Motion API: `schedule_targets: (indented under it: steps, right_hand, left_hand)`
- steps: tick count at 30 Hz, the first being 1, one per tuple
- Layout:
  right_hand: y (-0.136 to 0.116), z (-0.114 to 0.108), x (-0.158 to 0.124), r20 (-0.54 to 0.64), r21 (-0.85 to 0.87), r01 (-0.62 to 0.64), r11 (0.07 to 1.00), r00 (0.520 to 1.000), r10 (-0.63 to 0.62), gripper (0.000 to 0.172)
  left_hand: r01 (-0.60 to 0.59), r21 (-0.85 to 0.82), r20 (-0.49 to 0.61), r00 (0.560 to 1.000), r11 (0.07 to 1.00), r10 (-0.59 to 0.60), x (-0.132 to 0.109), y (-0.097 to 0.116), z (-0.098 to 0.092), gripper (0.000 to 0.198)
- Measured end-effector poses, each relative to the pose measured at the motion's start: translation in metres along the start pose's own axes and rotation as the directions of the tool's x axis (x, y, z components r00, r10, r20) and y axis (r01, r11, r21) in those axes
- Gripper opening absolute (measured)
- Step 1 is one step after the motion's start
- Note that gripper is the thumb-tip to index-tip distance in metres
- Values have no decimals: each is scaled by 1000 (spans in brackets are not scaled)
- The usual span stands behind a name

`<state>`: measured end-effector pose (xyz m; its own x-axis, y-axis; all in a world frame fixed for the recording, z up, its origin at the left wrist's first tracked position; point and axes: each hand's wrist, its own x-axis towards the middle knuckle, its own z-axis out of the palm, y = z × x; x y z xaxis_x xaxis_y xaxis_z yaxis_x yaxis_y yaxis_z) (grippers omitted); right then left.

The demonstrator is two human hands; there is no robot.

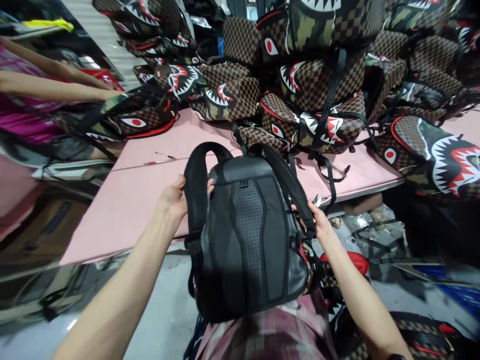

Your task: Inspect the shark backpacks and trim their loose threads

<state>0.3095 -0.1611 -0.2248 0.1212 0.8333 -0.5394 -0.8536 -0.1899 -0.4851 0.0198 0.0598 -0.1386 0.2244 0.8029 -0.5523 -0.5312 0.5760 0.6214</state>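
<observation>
A black backpack [275, 235] is in front of me, its padded back panel facing me and its top toward the pink table. My left hand [176, 196] is closed around the left shoulder strap [195, 192], with fingertips showing on the strap's inner side. On the other side, my right hand [318, 219] grips the right shoulder strap [294, 187] near its lower part; some of its fingers are hidden behind the strap. The backpack's lower end is close to my plaid clothing [270, 335]. A bit of red and patterned side shows at its right edge.
Checkered backpacks with shark-mouth prints [236, 95] are piled along the back of the pink table [150, 175]. Two pens [159, 162] lie on it. At left, a co-worker's arm [56, 87] reaches to another backpack [131, 120]. More bags [423, 335] are low at right.
</observation>
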Motion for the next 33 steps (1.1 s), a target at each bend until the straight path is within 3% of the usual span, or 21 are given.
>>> schedule_targets:
  steps: [4, 10, 17, 24, 29, 33]
  right_hand:
    - [-1, -1, 3, -8, 15, -22, 1000, 1000, 22, 31]
    - [-2, -2, -4, -18, 14, -51, 999, 999, 51, 31]
    - [-3, -21, 8, -3, -140, -33, 990, 999, 33, 32]
    - [-2, -19, 5, -26, -241, 0, 971, 1000, -6, 40]
    - [-7, -24, 3, -141, -323, 88, 942, 980, -140, 39]
    - [-7, -32, 5, -236, -442, 173, 880, 924, -300, 42]
  left_hand:
    - [20, 3, 7, 1000, 1000, -21, 3, 1, -4, 45]
    - [42, -8, 23, 999, 999, -42, 7, 2, -5, 37]
    - [69, -62, 52, 996, 996, -66, 12, 3, -8, 34]
    - [100, -86, 100, 991, 991, -91, 15, 7, -15, 36]
    - [108, -80, 112, 989, 991, -98, 19, 14, -25, 39]
    - [99, -79, 99, 991, 992, -91, 24, 15, -33, 40]
